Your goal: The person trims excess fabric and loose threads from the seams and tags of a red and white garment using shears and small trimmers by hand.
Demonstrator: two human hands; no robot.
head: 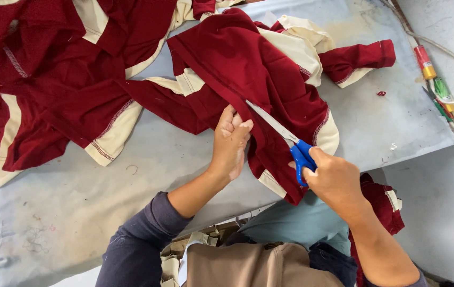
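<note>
At frame centre, left hand (230, 142) pins maroon garment (248, 69); right hand (333, 178) grips scissors (291, 143), blades apparently closed. Fingertips near blades risk a nick.

The light is bright, soft and even, like daylight, and it seems to come mostly from the left of the pale blue table cover (397, 122), where the lower left corner is washed out to white. Shadows are weak: only a thin soft one lies on the cover under the left hand (230, 143) and forearm. No strong glare shows on the cover. The centre is sharp; the edges bend slightly, and the cables right of the cover look a little soft.
</note>
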